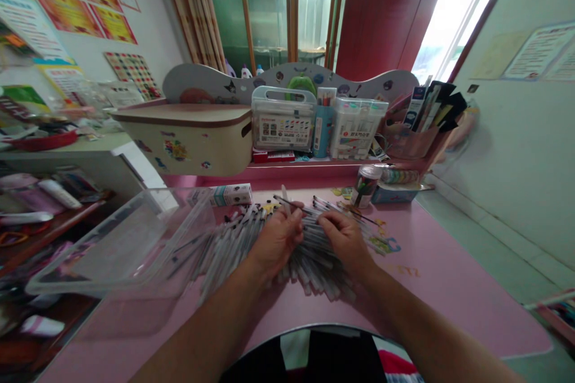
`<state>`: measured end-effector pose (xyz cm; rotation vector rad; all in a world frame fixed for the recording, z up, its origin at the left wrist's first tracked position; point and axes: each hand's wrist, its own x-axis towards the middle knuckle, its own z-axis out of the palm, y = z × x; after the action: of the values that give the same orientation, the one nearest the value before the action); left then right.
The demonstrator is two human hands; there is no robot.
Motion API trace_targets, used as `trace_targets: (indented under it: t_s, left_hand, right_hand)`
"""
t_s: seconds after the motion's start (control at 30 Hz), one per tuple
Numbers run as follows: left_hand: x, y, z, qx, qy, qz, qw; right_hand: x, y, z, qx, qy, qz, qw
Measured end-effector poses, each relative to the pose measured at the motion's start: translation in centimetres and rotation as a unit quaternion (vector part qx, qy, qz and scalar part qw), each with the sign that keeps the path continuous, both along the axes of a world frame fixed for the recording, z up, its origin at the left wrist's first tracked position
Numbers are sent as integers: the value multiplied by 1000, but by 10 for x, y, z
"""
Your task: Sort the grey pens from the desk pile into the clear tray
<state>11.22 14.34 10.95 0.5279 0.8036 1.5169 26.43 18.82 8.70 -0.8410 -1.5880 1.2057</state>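
A large heap of slim, translucent pens (pixel 317 248) with dark tips lies across the pink desk, beneath and between my hands. My left hand (pixel 281 238) is closed, pinching a dark-tipped pen (pixel 283 198) that points up and to the left. A pale, narrow piece also rises by those fingers; its kind is unclear. Over the right side of the heap, my right hand (pixel 348 240) has its thumb and fingers pressed together. What lies in that pinch is too small to make out. More pens spread leftward under my left forearm.
An open clear plastic bin (pixel 135 287) stands left on the pink desk (pixel 453 287). Behind the heap are a white box (pixel 231 194) and a clear jar (pixel 366 185). The raised shelf holds a beige lidded box (pixel 193 143), marker cases (pixel 284 125) and a pen holder (pixel 411 137).
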Motion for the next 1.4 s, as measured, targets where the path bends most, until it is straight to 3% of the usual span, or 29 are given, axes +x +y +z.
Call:
trace_targets:
  t_s: [0.07, 0.17, 0.27, 0.4, 0.53, 0.7, 0.87, 0.97, 1.07, 1.17, 1.27, 1.4]
  left_hand:
    - [7, -2, -5, -12, -2, -6, 1000]
    - [5, -2, -6, -27, -52, -6, 998]
    - [2, -2, -2, -72, -116, -32, 990]
    - [8, -4, 1, -126, -165, -70, 976]
    - [13, -7, 2, -123, -173, -80, 974]
    - [21, -9, 3, -136, -197, -97, 966]
    - [26, -9, 0, -134, -220, -87, 962]
    - [26, -9, 0, -141, -213, -84, 963]
    - [24, -7, 2, -161, -206, -70, 963]
    - [15, -6, 13, -179, -175, -27, 968]
    - [0, -11, 37, -129, -106, 36, 985]
    - [-31, -31, 85, 3, 3, 101, 995]
  right_hand:
    - [0, -4, -2, 21, -22, 51, 998]
    - [2, -5, -4, -19, 37, 71, 997]
    - [2, -3, -3, -17, 85, 29, 996]
    - [0, -4, -1, 70, 24, -72, 995]
    - [-3, -11, -2, 151, -18, -98, 983]
    - [-5, -15, -5, 178, -61, -30, 982]
    - [-3, -11, -3, 253, -189, 55, 947]
    - [0, -8, 0, 226, -169, 56, 958]
    - [7, 3, 4, 171, -103, 0, 980]
    - [20, 24, 8, 135, -57, -90, 985]
    - [37, 49, 12, 90, -56, -165, 981]
    - [58, 73, 14, 105, -233, -184, 949]
